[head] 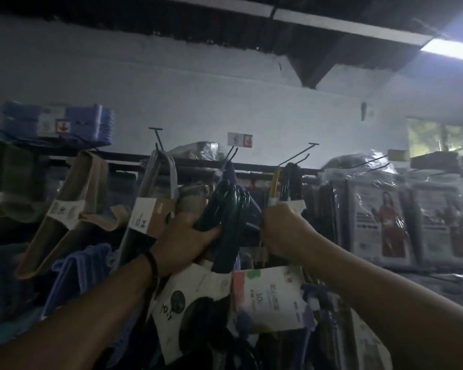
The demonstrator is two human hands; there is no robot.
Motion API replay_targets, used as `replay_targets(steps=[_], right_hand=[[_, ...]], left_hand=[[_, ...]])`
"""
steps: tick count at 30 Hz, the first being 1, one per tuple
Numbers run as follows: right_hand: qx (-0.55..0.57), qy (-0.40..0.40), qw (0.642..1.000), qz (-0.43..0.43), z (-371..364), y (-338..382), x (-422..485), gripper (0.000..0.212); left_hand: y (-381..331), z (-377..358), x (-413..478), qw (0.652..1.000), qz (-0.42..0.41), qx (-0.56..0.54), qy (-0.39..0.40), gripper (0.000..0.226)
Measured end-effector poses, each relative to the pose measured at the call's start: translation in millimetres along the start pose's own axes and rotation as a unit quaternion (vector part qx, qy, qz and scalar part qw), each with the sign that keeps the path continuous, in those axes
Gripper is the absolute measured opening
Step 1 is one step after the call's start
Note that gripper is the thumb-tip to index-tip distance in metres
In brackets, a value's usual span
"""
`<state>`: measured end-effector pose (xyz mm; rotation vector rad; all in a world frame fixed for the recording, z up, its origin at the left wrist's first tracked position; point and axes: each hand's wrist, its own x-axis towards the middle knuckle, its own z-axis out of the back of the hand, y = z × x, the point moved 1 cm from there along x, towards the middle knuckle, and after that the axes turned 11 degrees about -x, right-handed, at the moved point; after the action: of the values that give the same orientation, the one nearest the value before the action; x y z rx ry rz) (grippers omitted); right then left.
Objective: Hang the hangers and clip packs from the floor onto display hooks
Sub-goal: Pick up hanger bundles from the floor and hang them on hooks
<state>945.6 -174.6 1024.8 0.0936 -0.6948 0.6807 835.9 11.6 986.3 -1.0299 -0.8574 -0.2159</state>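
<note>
Left hand: fingers curled round dark green plastic hanger bundle, just below black wire display hook. Right hand: fingers curled beside black-and-yellow hanger pack; what they hold, cannot tell. Judgement: keep necks aligned, raise over wire tip, slide back in 1 pass.

Above the dark rail: bare wall, open passage, broken only by wire hooks projecting forward. Directly below the rail: passage closed. The tan hanger bundle, grey hanger bundle, dark green hanger bundle and black hanger bundle hang packed side by side. Below the rail's right end: wrapped packages block access. Above its left end: blue stack.
</note>
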Motion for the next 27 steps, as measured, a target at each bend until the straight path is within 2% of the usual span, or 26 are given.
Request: replay_targets(steps=[1, 5, 10, 15, 18, 23, 26, 27], right_hand=[[0.001, -0.001, 1.000, 0.011, -1, -7, 12, 0.009], [0.037, 0.001, 0.998, 0.050, -6, -31, 71, 0.027], [0.038, -0.026, 0.997, 0.068, -24, -43, 154, 0.024], [0.067, -0.029, 0.993, 0.089, -24, -34, 214, 0.017], [0.061, -0.064, 0.992, 0.087, -15, -30, 231, 0.018], [0.004, -0.132, 0.990, 0.044, 2, -21, 240, 0.017], [-0.015, -0.165, 0.986, 0.001, 7, -17, 242, 0.017], [-0.012, -0.174, 0.985, -0.013, 7, -17, 244, 0.016]], left_hand=[[0, -1, 10, 1.000, 0.005, 0.001, 0.001, 0.010], [1, 3, 51, 0.998, 0.018, 0.045, 0.029, 0.023], [0, 3, 92, 0.991, 0.013, 0.121, 0.063, 0.032], [-6, 5, 122, 0.984, -0.024, 0.177, 0.021, 0.039], [-12, 11, 139, 0.979, -0.039, 0.200, 0.031, 0.050], [-15, 32, 156, 0.984, -0.079, 0.156, 0.019, 0.028], [-14, 42, 167, 0.988, -0.087, 0.124, 0.028, 0.029], [-13, 46, 171, 0.991, -0.084, 0.102, 0.035, 0.020]])
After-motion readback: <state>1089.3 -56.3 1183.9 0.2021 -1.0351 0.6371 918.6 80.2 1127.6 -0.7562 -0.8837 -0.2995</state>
